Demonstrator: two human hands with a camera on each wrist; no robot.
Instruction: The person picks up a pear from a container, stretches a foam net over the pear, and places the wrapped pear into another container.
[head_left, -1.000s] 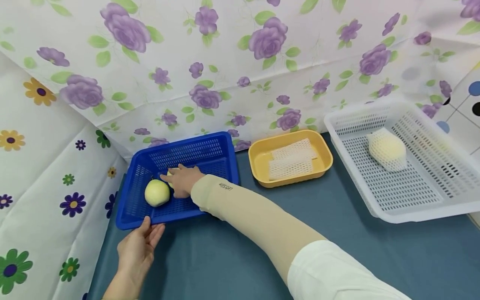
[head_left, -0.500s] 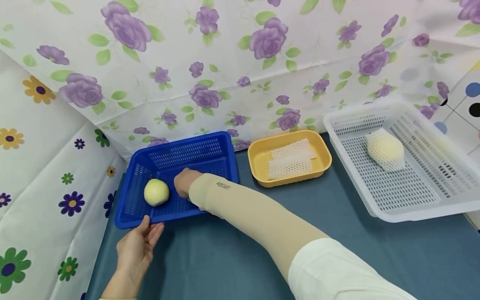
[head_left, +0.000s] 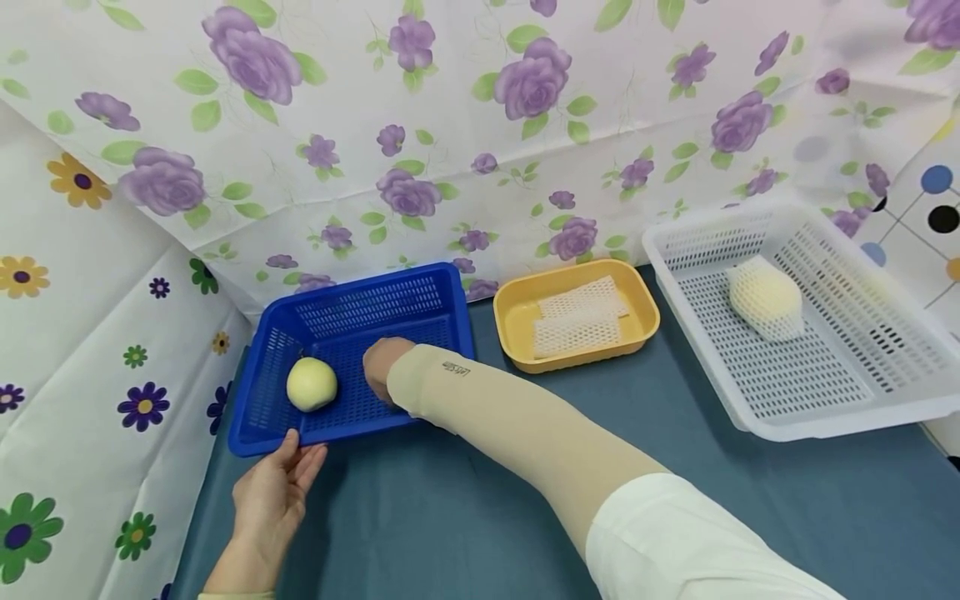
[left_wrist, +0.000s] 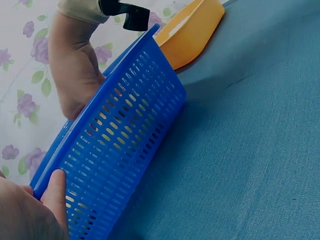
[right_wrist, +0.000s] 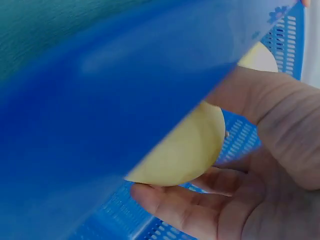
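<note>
A blue plastic basket (head_left: 442, 333) stands at the left of the table. My left hand (head_left: 270, 500) holds its near rim, thumb on top and fingers against the outer wall. Inside the basket, a pale yellow-green apple (head_left: 311, 384) lies by itself towards the left. Reaching over the near rim, my right hand (head_left: 382, 367) is down in the basket. In the right wrist view its thumb and fingers curl round a second apple (right_wrist: 192, 150), partly covered by the blue rim. The head view hides this second apple behind my hand.
A yellow tray (head_left: 517, 358) with white foam net sleeves (head_left: 577, 333) stands right of the blue basket. Farther right is a white basket (head_left: 772, 429) holding a fruit in a foam net (head_left: 765, 298). Flowered sheets hang behind and left.
My right hand has closed round the second apple from spread fingers and shifted slightly right, away from the left apple. My left hand keeps its hold on the rim.
</note>
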